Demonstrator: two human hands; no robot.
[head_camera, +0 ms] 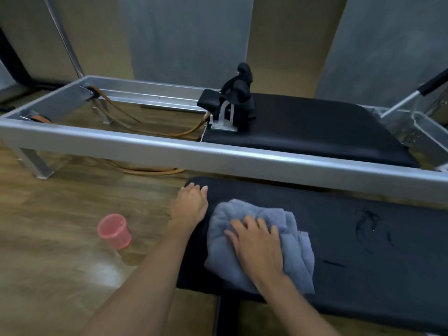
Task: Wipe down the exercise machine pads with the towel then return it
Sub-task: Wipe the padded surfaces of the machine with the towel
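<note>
A crumpled grey-blue towel (252, 219) lies on the left part of a long black pad (363, 270) close in front of me. My right hand (258, 246) presses flat on top of the towel, fingers spread. My left hand (190, 204) rests on the pad's left end, fingers over its far corner, holding nothing. Dark streaks (368, 226) mark the pad to the right of the towel. Beyond the pad stands the exercise machine with a silver frame (169, 151), its black carriage pad (315, 127) and black shoulder rests (240, 93).
A pink plastic cup (114, 230) stands on the wooden floor left of the pad, beside a glossy patch of floor. Orange cords (150, 169) run under the frame. A silver bar with a black grip (412, 98) slants at the far right.
</note>
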